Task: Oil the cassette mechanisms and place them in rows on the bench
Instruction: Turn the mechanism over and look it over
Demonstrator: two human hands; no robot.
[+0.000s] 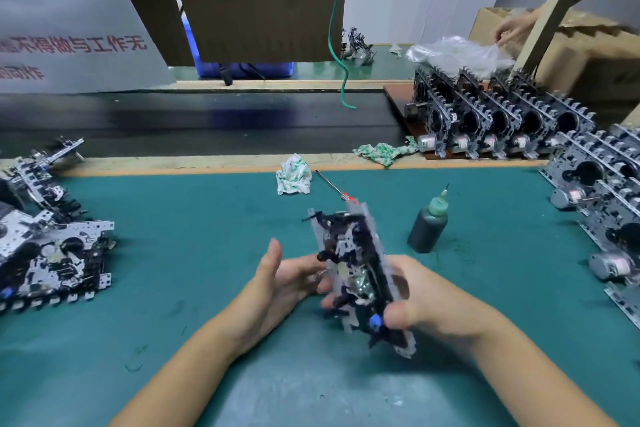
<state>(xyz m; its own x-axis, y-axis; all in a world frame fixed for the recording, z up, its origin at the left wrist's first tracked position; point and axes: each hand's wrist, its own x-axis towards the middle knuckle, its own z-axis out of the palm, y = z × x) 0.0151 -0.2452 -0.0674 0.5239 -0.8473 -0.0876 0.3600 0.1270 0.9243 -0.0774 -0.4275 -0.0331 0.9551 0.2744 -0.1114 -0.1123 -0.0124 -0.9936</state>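
Right hand grips one cassette mechanism upright, left hand open beside it; oiling pending, oil bottle needed next.

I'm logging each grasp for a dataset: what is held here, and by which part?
A cassette mechanism, held upright. The right hand grips its lower right edge; the left hand touches its left side with relaxed fingers.

Teal bench mat, cardboard partition, white wall
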